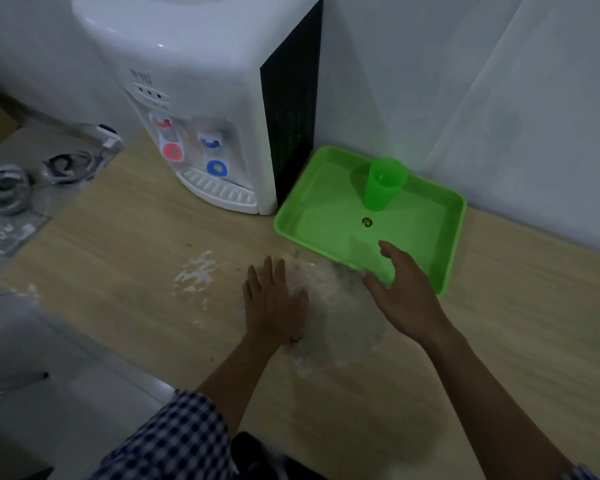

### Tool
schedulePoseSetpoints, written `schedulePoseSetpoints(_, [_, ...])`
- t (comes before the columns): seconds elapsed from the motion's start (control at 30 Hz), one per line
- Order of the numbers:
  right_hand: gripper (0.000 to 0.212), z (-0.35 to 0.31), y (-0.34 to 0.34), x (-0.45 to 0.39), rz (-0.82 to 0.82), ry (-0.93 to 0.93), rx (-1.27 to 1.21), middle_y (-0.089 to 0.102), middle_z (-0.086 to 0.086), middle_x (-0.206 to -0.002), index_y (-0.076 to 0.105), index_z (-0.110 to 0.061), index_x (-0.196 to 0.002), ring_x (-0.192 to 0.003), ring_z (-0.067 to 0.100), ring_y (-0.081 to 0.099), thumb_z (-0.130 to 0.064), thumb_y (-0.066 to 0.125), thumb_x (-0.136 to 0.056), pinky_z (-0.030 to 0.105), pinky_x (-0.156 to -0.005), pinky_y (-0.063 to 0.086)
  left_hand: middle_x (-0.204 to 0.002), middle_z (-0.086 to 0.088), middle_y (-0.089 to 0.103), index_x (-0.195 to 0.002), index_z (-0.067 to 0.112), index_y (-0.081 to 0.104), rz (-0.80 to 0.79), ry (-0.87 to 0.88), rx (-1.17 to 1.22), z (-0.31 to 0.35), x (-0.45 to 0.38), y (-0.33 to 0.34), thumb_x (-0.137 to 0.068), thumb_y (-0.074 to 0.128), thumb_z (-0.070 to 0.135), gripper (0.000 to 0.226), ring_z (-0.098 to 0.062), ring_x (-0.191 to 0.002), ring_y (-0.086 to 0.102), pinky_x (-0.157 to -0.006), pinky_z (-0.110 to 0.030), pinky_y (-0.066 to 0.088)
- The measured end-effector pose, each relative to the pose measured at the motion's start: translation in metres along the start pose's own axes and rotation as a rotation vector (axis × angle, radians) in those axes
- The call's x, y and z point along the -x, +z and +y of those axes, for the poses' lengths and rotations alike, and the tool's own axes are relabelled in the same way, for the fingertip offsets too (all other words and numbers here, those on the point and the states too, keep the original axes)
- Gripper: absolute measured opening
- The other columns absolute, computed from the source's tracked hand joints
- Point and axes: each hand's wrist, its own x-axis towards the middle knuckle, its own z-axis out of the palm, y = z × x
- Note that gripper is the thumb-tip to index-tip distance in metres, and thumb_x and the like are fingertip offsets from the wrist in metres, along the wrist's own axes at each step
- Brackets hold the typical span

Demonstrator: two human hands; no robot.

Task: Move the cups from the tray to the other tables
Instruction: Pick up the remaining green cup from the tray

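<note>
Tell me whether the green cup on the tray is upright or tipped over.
Upright. The green cup stands on its base in the far part of the tray, open mouth facing up.

- Cup (383,183): translucent green plastic, upright, empty, standing at the tray's far side.
- Tray (426,216): green, rectangular, shallow-walled, flat on the table.

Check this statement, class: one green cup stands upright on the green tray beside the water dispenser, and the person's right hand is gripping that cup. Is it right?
Wrong in one respect: the right hand is not gripping the cup. It is open over the tray's near edge, apart from the cup. The head view shows it. The rest holds: one green cup, upright on the tray beside the water dispenser.
</note>
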Motion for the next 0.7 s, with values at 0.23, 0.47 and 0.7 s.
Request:
schedulePoseSetpoints(0.23, [0.077,0.017,0.005,-0.067,0.116,0.059,-0.037,0.04,0.005,-0.154,0.029,-0.018,-0.156,-0.14,0.021,0.04,-0.047,0.063,-0.093,0.025,-0.105,0.029,-0.169,-0.008,0.014,-0.158,0.022,0.021,0.073,-0.006,-0.013,-0.002,-0.043,0.021,-0.088,0.038,0.074,0.089,-0.041,-0.154,0.005,-0.12,-0.062,0.008])
schedulePoseSetpoints(0.47, [0.089,0.014,-0.001,-0.132,0.309,0.056,-0.068,0.031,0.008,-0.156,0.026,-0.014,-0.156,-0.141,0.025,0.037,-0.049,0.07,-0.087,0.035,-0.111,0.035,-0.169,-0.005,0.015,-0.159,0.023,0.021,0.097,-0.006,-0.046,0.001,-0.046,0.023,-0.085,0.042,0.075,0.093,-0.041,-0.154,0.007,-0.119,-0.065,0.013])
schedulePoseSetpoints(0.7, [0.093,0.018,-0.003,-0.184,0.335,0.038,-0.072,0.024,0.007,-0.16,0.023,-0.018,-0.157,-0.144,0.026,0.033,-0.054,0.069,-0.085,0.043,-0.111,0.04,-0.169,-0.004,0.015,-0.158,0.022,0.023,0.104,-0.017,-0.031,0.004,-0.045,0.023,-0.083,0.047,0.074,0.094,-0.039,-0.155,0.006,-0.12,-0.064,0.014])
